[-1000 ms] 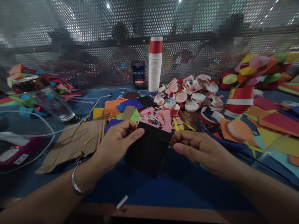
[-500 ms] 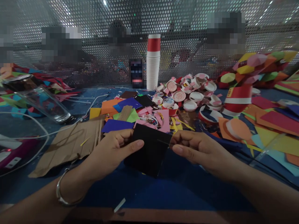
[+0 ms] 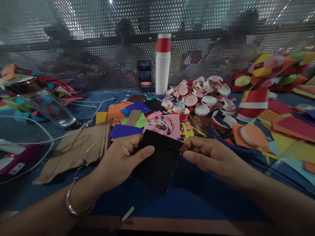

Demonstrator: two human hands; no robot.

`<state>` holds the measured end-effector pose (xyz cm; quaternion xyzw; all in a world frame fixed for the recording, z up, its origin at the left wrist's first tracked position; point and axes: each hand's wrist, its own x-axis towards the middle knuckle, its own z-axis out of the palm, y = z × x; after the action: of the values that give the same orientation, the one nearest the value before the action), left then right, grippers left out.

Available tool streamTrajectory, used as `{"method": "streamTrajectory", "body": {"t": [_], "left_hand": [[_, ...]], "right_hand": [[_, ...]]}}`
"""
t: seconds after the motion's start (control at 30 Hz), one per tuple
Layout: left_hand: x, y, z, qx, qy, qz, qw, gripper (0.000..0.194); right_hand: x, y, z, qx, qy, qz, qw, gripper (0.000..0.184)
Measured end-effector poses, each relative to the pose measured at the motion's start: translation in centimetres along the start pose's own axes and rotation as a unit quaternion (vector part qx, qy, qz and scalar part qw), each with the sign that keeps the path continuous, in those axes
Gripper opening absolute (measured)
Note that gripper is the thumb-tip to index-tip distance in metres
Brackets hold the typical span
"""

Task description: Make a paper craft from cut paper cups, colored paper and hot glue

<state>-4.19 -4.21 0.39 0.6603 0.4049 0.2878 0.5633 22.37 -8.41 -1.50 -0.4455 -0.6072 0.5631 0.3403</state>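
A square sheet of black paper (image 3: 157, 167) is tilted above the blue table in front of me. My left hand (image 3: 133, 152) grips its upper left side, thumb on top and fingers behind. At the sheet's upper right corner, my right hand (image 3: 201, 152) pinches a thin needle-like piece (image 3: 174, 148) lying across the black surface. Its exact kind is too fine to make out, and the right fingertips partly cover it. Just beyond the sheet are pink paper scraps (image 3: 174, 126) and a dark blue sheet (image 3: 125, 130).
Corrugated cardboard (image 3: 73, 150) lies left, near a tilted glass jar (image 3: 54, 108) and a white cable (image 3: 46, 131). Behind stand stacked paper cups (image 3: 162, 72) and a phone (image 3: 145, 75). Cut cup pieces (image 3: 201, 101), a red cup (image 3: 253, 105) and coloured paper (image 3: 290, 131) spread rightward.
The view has shifted slightly. Both hands keep their holds, and the black sheet is tilted a little differently, its lower edge slightly nearer me.
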Motion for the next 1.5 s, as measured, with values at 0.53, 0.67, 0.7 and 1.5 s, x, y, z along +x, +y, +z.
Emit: {"method": "streamTrajectory", "body": {"t": [0.53, 0.67, 0.7, 1.5], "left_hand": [[0.1, 0.2, 0.4, 0.004, 0.000, -0.004, 1.000, 0.031], [0.1, 0.4, 0.8, 0.045, -0.004, 0.012, 0.999, 0.030], [0.0, 0.4, 1.0, 0.048, -0.008, 0.015, 0.999, 0.030], [0.0, -0.6, 3.4, -0.048, -0.086, -0.052, 0.994, 0.030]], "right_hand": [[0.1, 0.3, 0.2, 0.007, 0.002, -0.007, 1.000, 0.040], [0.1, 0.6, 0.4, 0.003, 0.011, -0.003, 1.000, 0.042], [0.1, 0.6, 0.5, 0.007, 0.010, -0.001, 1.000, 0.041], [0.5, -0.4, 2.0, -0.065, 0.004, -0.039, 0.997, 0.039]]}}
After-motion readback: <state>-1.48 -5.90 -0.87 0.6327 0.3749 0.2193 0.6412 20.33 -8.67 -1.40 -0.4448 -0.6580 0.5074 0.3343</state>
